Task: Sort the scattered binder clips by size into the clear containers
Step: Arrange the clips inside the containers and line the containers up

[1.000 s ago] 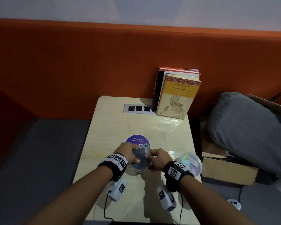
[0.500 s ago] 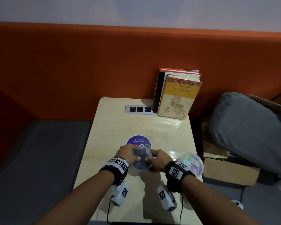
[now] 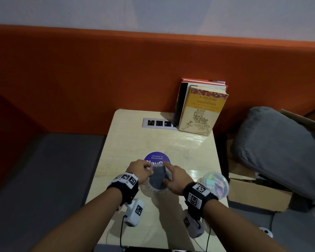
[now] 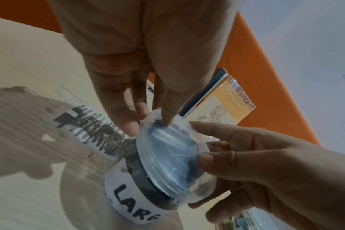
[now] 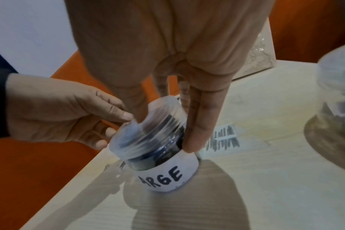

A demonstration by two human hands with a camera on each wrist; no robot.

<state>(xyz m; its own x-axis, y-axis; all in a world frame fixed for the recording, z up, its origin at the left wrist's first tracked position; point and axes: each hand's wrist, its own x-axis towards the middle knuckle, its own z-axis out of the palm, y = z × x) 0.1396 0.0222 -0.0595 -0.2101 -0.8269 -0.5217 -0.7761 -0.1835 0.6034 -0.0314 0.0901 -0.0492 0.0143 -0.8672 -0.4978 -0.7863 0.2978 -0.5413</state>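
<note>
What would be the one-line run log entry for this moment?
stage: closing jar | left hand: grips clear plastic lid | right hand: grips clear labelled jar of dark clips | table: second clear jar at right

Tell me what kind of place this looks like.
Probably a shared office or co-working lounge booth: an orange upholstered partition wraps a small wooden table with built-in power sockets, and a purple sticker reads "Let's keep our pantries clean."

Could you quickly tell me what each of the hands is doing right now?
Left hand: pinches the clear plastic screw lid of the clear jar labelled LARGE.
Right hand: fingers grip the same jar.
</note>
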